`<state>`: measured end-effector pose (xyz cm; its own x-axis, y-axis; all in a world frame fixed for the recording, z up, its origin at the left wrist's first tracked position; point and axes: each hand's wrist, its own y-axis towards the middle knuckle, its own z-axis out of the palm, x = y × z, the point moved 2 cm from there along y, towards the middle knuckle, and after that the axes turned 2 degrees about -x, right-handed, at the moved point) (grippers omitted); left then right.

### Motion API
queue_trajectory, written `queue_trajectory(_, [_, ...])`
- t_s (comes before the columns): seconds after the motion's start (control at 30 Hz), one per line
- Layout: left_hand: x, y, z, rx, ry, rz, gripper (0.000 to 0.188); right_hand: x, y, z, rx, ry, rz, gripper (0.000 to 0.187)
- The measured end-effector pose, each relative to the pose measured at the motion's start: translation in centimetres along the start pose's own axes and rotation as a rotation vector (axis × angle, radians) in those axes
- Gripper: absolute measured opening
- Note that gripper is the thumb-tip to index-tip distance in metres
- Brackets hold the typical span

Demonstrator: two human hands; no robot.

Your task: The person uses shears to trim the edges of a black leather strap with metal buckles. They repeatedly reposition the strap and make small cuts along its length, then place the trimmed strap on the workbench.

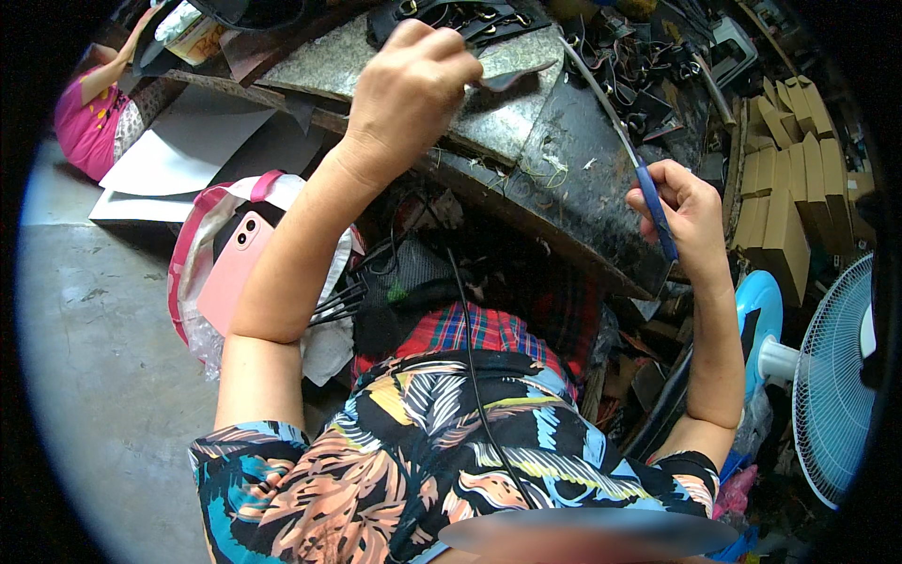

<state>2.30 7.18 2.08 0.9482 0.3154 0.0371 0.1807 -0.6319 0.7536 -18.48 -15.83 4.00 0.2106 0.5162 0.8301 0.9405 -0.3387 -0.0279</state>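
My left hand [399,108] is raised over a grey stone slab [324,70], its fingers pinched on a dark strip that looks like leather [515,77]. The strip sticks out to the right, its tip bent up. In my right hand [693,211], near the worktable's right side, is a long thin metal tool with a blue handle [655,209]. Its slightly curved shaft points up and left, and its tip ends near the slab's right edge, apart from the strip. Behind my left hand lie black straps with metal rings [484,21].
More dark straps and scraps [639,70] heap at the table's far right. Flat brown cardboard boxes [789,179] stack on the right, above a blue fan [832,376]. A pink phone [235,268] rests in a white-and-pink bag [178,273] at left. Another person [86,127] sits at upper left.
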Motion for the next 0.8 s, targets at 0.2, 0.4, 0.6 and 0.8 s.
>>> queue_trajectory(0.2, [-0.8, -1.2, 0.1, 0.159, -0.114, 0.045, 0.013, 0.2, 0.7, 0.8, -0.084, -0.632, -0.194, 0.033])
queue_trajectory(0.4, [-0.1, -1.5, 0.2, 0.211, -0.154, 0.021, 0.014, -0.4, 1.0, 1.7, -0.050, -0.717, -0.045, 0.048])
queue_trajectory(0.6, [0.5, -2.3, -0.2, 0.150, -0.265, -0.086, 0.017, 0.0, 0.6, 1.4, -0.079, -0.720, -0.087, 0.045])
queue_trajectory(0.8, [0.8, -3.2, -0.1, 0.148, -0.429, -0.337, 0.029, 1.1, 0.3, 1.8, -0.088, -0.718, -0.152, 0.034])
